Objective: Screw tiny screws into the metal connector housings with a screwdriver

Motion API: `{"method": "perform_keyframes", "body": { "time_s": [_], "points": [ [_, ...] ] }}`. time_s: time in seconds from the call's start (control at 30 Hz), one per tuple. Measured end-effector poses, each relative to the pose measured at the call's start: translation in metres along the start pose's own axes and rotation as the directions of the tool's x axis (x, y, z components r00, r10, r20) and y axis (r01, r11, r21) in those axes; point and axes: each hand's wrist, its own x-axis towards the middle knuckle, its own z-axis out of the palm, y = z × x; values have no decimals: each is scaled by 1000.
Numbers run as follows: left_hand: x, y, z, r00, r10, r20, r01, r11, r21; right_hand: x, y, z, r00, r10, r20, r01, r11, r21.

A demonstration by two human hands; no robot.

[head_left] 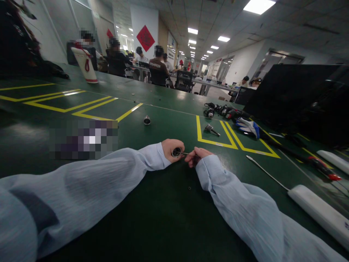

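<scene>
Green surface (131, 214) below, pale blue sleeves (109, 193) stretching across it, and all the action is right at the centre, where the two hands almost meet! Left hand (168, 147): curled snugly around a round metal housing (176, 152), fingers wrapped about its side, open mouth turned back toward the wearer. Right hand (196, 156): fingertips pinched together on a thin metal rod (188, 153), a narrow, precise hold.

And here's the relation to watch: the rod lies almost level, long axis running left to right across the short gap, its far end pointing left, straight at the housing's mouth. Is the tip inside, or only in front of the rim? Too small to call from here! The housing sits just left of the right fingertips, fully in the left hand's keeping, with both hands raised over the surface.

Around them, a tiny dark ring (189, 188) lies on the near side, just below the right hand. Beyond the left hand, a second metal housing (147, 120) stands alone. Over to the right, a shafted metal part (211, 130) rests within a yellow tape outline (200, 134), its shaft slanting down toward the right, nearer the right hand than the left.
</scene>
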Motion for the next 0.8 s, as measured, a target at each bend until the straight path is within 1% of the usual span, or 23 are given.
{"method": "perform_keyframes", "body": {
  "time_s": [0.1, 0.23, 0.37, 0.47, 0.6, 0.7, 0.8],
  "points": [
    [0, 0, 1, 1000, 1, -30, -1, 1000, -3, 1, 1, -2, 1000, -9, 14, 9, 1000, 25],
    [0, 0, 1, 998, -39, -44, 38, 999, -16, 0, 2, 1, 999, -39, -4, 39, 999, 28],
    [0, 2, 1, 997, -55, -50, 57, 997, 42, -3, 2, 7, 991, -107, -81, 103, 993, -58],
    [0, 3, 0, 998, -58, -37, 62, 993, 97, -5, 2, 11, 985, -133, -108, 119, 985, -127],
    [0, 3, -1, 999, -32, -26, 34, 996, 88, -4, 0, 10, 992, -79, -95, 71, 994, -89],
    [0, 2, -1, 1000, 2, -17, -2, 1000, 30, -2, 0, 5, 998, -27, -59, 25, 999, -31],
    [0, 0, -1, 1000, 2, -9, -2, 1000, 8, 0, 1, 1, 1000, -9, -16, 9, 1000, 10]
  ]
}}
